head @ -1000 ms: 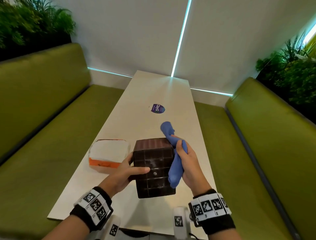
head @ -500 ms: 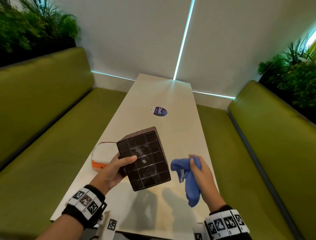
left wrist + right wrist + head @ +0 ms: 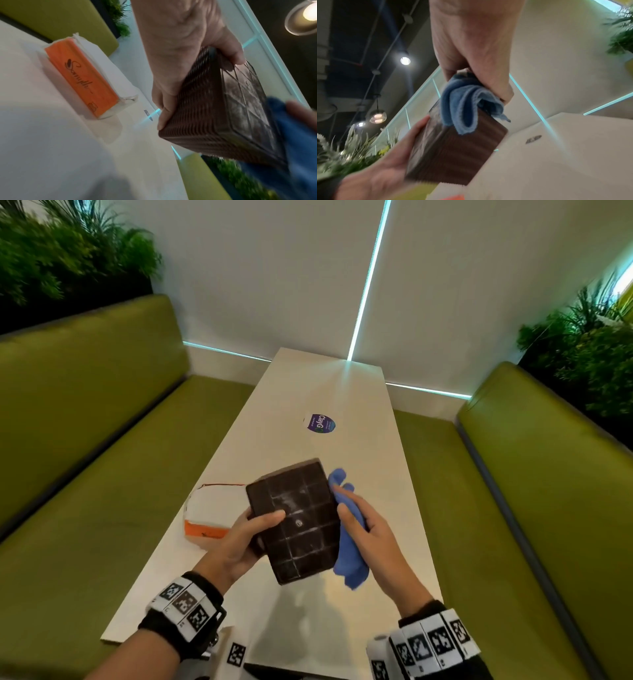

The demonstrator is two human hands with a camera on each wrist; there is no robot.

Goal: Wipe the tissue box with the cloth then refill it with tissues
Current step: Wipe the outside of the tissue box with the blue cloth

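Note:
A dark brown ribbed tissue box (image 3: 294, 518) (image 3: 214, 115) (image 3: 453, 152) is held tilted above the white table (image 3: 342, 392), its gridded face turned up toward me. My left hand (image 3: 239, 542) (image 3: 180, 56) grips its left side, thumb across the gridded face. My right hand (image 3: 366, 535) (image 3: 474, 54) grips a bunched blue cloth (image 3: 349, 529) (image 3: 295, 148) (image 3: 464, 102) and presses it against the box's right side. An orange and white pack of tissues (image 3: 209, 511) (image 3: 82, 79) lies on the table left of the box.
Green bench seats (image 3: 85, 491) (image 3: 531, 508) run along both long sides of the table. A round purple sticker (image 3: 320, 423) lies further up the tabletop. Plants (image 3: 68, 251) stand behind both seat backs. The table's near edge is just below my wrists.
The right hand with the cloth, pulled away from the box half a second ago, has come back against the box's right side. The left hand has tilted the box more upright.

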